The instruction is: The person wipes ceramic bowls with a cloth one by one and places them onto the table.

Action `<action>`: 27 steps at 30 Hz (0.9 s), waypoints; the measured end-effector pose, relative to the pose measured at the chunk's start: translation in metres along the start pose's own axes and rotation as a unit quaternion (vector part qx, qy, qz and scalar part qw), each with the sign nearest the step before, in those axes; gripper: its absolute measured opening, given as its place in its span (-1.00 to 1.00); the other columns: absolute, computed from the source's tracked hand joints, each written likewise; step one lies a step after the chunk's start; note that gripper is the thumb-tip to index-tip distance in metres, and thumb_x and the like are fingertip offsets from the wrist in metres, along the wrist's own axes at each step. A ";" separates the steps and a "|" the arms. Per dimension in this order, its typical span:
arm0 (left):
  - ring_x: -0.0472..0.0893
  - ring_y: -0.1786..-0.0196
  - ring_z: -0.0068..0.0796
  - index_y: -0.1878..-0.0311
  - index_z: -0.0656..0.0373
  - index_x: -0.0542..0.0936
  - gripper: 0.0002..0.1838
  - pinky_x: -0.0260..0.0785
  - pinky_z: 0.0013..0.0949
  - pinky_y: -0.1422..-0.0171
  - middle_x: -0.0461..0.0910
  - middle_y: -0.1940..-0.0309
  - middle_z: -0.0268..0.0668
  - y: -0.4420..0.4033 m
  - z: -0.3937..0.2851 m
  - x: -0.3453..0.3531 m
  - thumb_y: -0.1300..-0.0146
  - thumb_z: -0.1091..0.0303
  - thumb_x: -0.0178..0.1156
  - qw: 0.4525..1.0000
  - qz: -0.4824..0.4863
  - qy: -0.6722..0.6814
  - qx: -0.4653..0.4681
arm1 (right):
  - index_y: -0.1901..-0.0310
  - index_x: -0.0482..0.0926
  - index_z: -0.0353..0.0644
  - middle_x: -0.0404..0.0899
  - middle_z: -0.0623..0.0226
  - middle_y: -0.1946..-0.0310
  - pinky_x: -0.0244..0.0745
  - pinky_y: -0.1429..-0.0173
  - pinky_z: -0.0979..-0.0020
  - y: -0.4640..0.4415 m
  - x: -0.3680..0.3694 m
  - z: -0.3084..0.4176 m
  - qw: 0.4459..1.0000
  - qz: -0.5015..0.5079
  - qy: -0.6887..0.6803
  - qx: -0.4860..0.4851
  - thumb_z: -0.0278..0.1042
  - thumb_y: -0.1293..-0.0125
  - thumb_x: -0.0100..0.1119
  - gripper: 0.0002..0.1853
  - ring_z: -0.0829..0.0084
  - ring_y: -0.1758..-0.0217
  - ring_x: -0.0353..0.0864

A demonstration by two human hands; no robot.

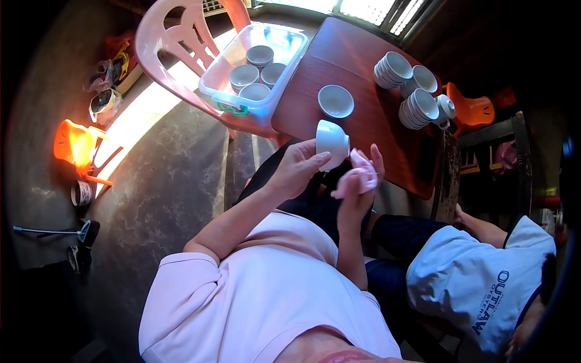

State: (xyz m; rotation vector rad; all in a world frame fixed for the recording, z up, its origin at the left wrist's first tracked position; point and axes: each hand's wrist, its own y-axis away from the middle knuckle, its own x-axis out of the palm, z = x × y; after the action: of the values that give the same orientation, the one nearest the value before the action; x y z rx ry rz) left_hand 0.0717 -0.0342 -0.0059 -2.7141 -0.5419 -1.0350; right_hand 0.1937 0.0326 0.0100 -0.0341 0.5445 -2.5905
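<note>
My left hand (301, 166) grips a white bowl (330, 145) tipped on its side, with the thumb on its outer wall. Close to the bowl's foot, my right hand (357, 190) holds a pink cloth (359, 176) with its fingers partly around it. Whether the cloth touches the bowl I cannot tell. Just beyond, a single white bowl (336, 101) stands upright on the reddish-brown table (315, 66). Stacks of bowls (417, 109) and a lidded white cup (445, 107) are at the table's right side.
A clear plastic bin (209, 85) with stacked bowls rests on a pink plastic chair (151, 48). To my right sits another person (466, 266) in a white shirt. Orange stools (75, 144) stand at both sides. A dustpan (88, 231) lies on the floor at left.
</note>
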 end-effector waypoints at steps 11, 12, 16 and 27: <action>0.55 0.21 -0.68 0.02 0.28 0.59 -0.79 0.42 -0.59 0.05 0.61 0.31 -0.36 0.021 -0.003 -0.005 -0.31 0.46 0.16 0.953 0.200 -0.201 -0.107 | 0.06 0.60 -0.12 0.63 0.19 0.16 0.61 0.07 0.28 -0.032 -0.011 -0.076 0.711 0.267 -0.599 0.254 0.07 -0.34 0.06 -0.58 0.33 0.17 0.67; 0.56 0.22 -0.66 0.03 0.27 0.59 -0.80 0.43 -0.58 0.06 0.62 0.32 -0.36 0.019 -0.008 0.002 -0.32 0.46 0.16 0.946 0.201 -0.240 -0.080 | 0.01 0.57 -0.15 0.61 0.15 0.10 0.62 0.05 0.23 -0.019 -0.005 -0.070 0.695 0.160 -0.618 0.330 0.05 -0.36 0.03 -0.57 0.29 0.11 0.66; 0.56 0.26 -0.66 0.13 0.26 0.58 -0.88 0.45 -0.52 0.12 0.61 0.37 -0.35 0.010 -0.013 0.001 -0.30 0.49 0.16 0.936 0.151 -0.318 0.023 | -0.13 0.45 -0.21 0.49 0.07 -0.11 0.64 0.01 0.20 0.005 0.002 -0.074 0.591 0.140 -0.701 0.373 0.04 -0.45 -0.15 -0.51 0.17 -0.07 0.58; 0.56 0.40 -0.48 0.23 0.31 0.57 -0.80 0.39 -0.39 0.22 0.56 0.47 -0.16 -0.104 -0.160 -0.104 -0.29 0.32 0.17 0.669 -0.098 -0.733 0.066 | -0.17 0.41 -0.15 0.46 0.09 -0.14 0.51 -0.17 0.17 0.006 -0.066 -0.126 0.706 0.079 -0.502 0.494 0.20 -0.34 -0.05 -0.40 0.15 -0.11 0.51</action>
State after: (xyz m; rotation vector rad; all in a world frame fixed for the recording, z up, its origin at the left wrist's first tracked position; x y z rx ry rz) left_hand -0.1377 -0.0149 0.0469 -2.7306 -0.9798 1.4241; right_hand 0.2391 0.1053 -0.1037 -0.9005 -1.1614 -1.9200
